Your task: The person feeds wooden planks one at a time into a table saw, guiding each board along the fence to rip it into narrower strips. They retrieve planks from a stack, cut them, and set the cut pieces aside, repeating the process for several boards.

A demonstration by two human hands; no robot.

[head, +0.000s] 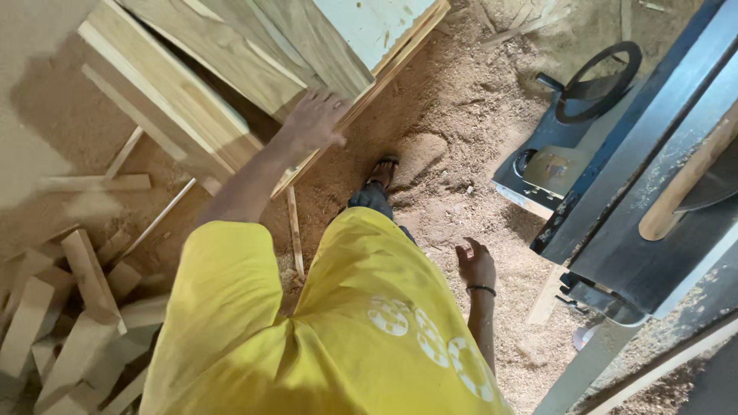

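While our left hand (pixel 315 119) reaches out with fingers (pixel 332 98) spread apart, its fingertips rest on the leaning wooden panel (pixel 231 61), at that panel's lower edge. This panel's long axis runs diagonally, from upper right down to lower left, and it stands directly ahead of the left hand, the nearer one. Our right hand (pixel 477 265) hangs empty, fingers loosely curled, above the sawdust floor (pixel 453 115), beside the table saw (pixel 638 207). Offcuts (pixel 69 307) lie at the floor's left edge.
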